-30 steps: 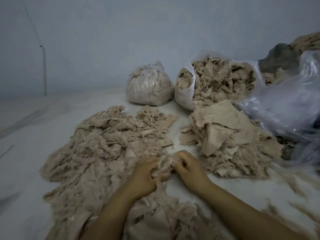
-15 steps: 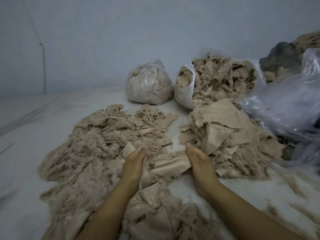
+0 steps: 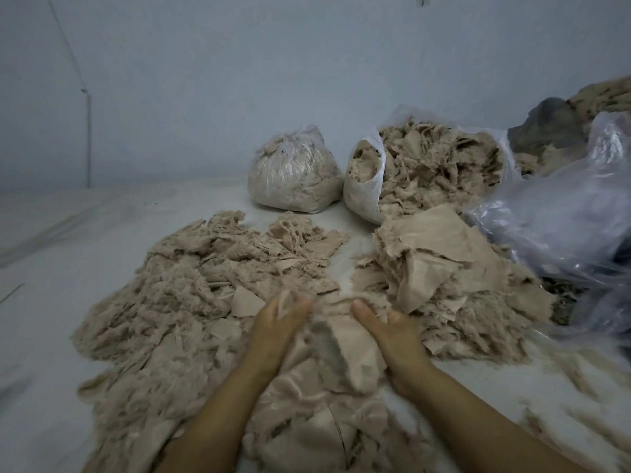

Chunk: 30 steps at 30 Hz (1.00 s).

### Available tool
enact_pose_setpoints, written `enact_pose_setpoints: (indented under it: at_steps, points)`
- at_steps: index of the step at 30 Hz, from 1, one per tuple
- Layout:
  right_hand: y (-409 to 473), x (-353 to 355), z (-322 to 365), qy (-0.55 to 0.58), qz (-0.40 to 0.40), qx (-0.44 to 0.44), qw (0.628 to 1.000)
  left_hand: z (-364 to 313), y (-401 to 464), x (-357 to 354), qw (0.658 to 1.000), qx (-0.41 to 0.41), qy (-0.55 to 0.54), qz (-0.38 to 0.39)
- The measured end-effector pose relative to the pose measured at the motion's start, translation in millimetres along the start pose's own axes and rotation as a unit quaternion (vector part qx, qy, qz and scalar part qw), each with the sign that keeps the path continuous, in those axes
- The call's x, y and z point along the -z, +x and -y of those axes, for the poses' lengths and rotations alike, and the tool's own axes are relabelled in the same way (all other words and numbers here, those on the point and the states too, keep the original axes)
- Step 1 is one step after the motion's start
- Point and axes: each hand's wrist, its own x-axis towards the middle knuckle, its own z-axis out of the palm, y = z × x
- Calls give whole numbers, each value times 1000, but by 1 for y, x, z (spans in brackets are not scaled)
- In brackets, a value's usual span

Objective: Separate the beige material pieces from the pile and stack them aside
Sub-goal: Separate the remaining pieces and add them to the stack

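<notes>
Half a second ago the hands were spread apart with a flat beige strip stretched between them; now the left hand (image 3: 276, 331) and right hand (image 3: 392, 336) have drawn closer and bunched a beige piece (image 3: 345, 343) up between them, just in front of the big loose pile (image 3: 191, 295). Both sets of fingers are curled into the cloth, gripping its 2 sides (the fingertips themselves are blurred). That suggests the piece is freed and ready to go across to the sorted stack (image 3: 440, 264) on the right, where larger flat pieces already lie. Behind stand a tied bag (image 3: 293, 172), an open bag of scraps (image 3: 437, 165) and crumpled clear plastic (image 3: 560, 213). Frayed fluff clinging to the piece could drag loose scraps along with it.
</notes>
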Motion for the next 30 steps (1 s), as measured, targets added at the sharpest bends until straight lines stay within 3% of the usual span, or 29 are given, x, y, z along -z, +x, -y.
enact_pose_setpoints:
  at_steps: [2, 3, 7, 10, 13, 16, 18, 22, 24, 27, 30]
  points:
    - [-6, -7, 0, -106, 16, 23, 994, 2, -7, -12, 993, -5, 63, 104]
    - [-7, -10, -1, -126, 18, 29, 991, 5, -8, -18, 991, -10, 69, 117]
    - [-4, -6, 3, -63, 20, 3, 998, 1, -3, -22, 994, 48, -94, -13]
    - [-3, -4, 3, -67, 48, -9, 997, 1, -1, -19, 977, 114, -178, -14]
    - [-5, -3, 5, -79, 69, -22, 994, 4, -1, -18, 967, 112, -227, 2]
    - [-7, -2, 6, -71, 82, -31, 994, 3, -5, -19, 986, 94, -127, 62]
    - [-8, -4, 7, -76, 88, -29, 993, 1, -6, -23, 994, 71, -77, 23]
    - [-6, -8, 5, -9, 44, -7, 999, 0, 6, -11, 968, 104, -195, -116]
    - [-3, -7, 7, 19, -2, 17, 1000, 3, 8, -8, 966, 113, -217, -81]
    - [0, -6, 2, 62, -11, 7, 998, 5, -1, -20, 972, 124, -189, 64]
    - [2, -2, -2, 107, 9, -34, 994, 6, -3, -24, 972, 126, -183, 76]
